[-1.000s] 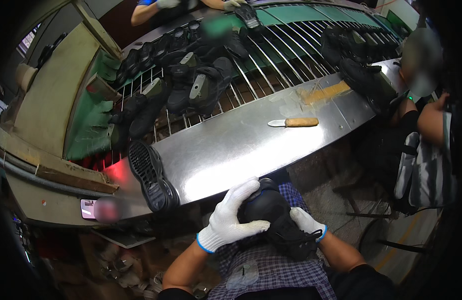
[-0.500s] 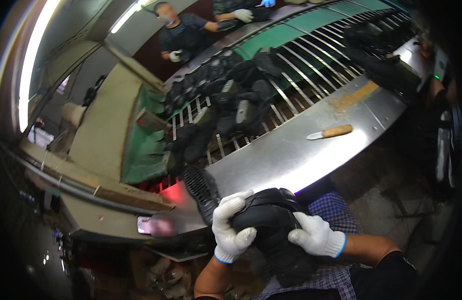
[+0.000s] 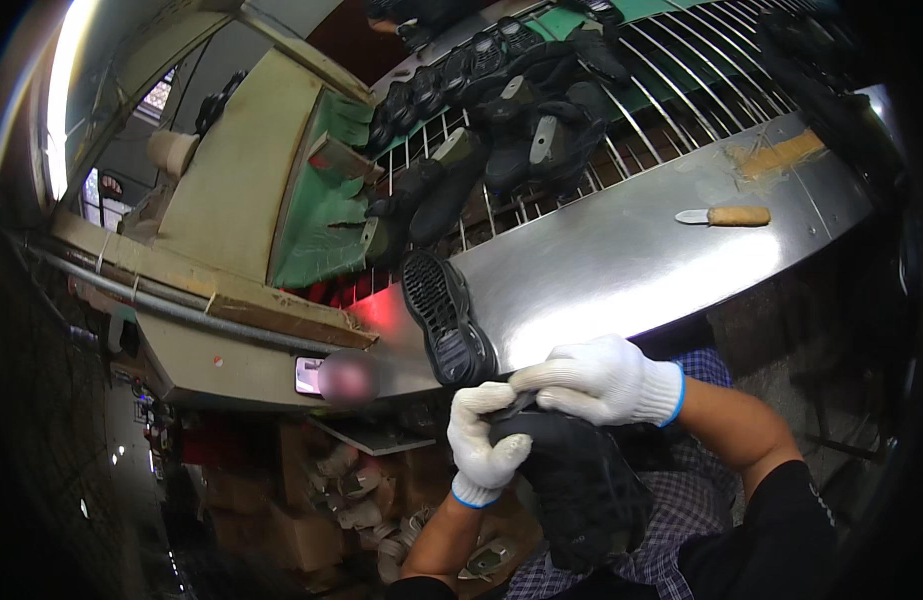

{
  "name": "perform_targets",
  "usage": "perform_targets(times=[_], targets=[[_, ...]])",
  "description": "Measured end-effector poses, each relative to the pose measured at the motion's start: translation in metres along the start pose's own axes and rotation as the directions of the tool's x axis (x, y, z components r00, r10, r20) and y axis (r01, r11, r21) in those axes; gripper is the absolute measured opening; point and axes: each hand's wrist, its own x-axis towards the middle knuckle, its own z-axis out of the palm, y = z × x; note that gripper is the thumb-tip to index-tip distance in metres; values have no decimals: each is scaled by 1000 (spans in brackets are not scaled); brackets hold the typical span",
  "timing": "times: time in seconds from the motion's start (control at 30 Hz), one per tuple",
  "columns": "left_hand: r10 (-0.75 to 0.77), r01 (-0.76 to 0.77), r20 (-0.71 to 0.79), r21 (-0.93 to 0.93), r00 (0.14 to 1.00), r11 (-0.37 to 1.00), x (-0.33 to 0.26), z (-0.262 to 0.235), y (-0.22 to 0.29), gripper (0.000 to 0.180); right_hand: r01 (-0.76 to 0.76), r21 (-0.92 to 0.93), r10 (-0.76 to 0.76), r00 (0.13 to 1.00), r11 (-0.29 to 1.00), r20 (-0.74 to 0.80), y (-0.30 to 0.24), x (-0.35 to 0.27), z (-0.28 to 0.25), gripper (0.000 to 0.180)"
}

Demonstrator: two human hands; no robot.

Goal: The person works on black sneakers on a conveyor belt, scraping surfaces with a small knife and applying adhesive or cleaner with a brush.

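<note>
A black shoe [image 3: 587, 485] is in both my gloved hands, over my lap and the checked cloth. My left hand [image 3: 482, 440] clasps its left end, the thumb pressed on the near side and the fingers curled over the rim. Coming across the top, my right hand [image 3: 607, 382] pinches the shoe's upper edge close to the left fingertips. What lies right under those fingers is hidden. Just beyond my left hand, a black ridged shoe sole [image 3: 444, 315] lies tread cavity up on the metal bench edge [image 3: 602, 290].
A knife with a wooden handle [image 3: 739, 216] lies on the metal ledge to the right. Several black shoes [image 3: 447, 185] rest on the barred rack [image 3: 647, 110] ahead. A phone [image 3: 309, 375] sits on the bench at left. Cartons and pale shoes [image 3: 357, 490] are below.
My right hand has moved from the shoe's right side up and left to its top edge, beside my left fingers. The shoe has turned slightly, and the view has shifted.
</note>
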Motion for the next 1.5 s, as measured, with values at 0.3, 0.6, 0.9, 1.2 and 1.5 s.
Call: perform_targets(times=[0.3, 0.6, 0.9, 1.2, 1.5], targets=[[-135, 128, 152, 60, 979, 990, 19, -19, 4, 65, -100, -183, 103, 995, 978, 6, -23, -93, -5, 80], [-156, 170, 191, -61, 969, 984, 13, -27, 11, 65, -55, -88, 38, 983, 995, -179, -11, -76, 18, 60], [-136, 142, 120, -43, 983, 989, 17, -27, -1, 70, -72, -81, 53, 975, 994, -217, 1, -84, 25, 69], [-157, 165, 132, -52, 979, 985, 26, -21, -3, 68, -156, -200, 145, 987, 967, -66, -37, -90, 13, 69], [-126, 128, 224, 7, 966, 992, 56, 40, 9, 39, -26, -308, -70, 952, 951, -296, -20, -98, 1, 83]])
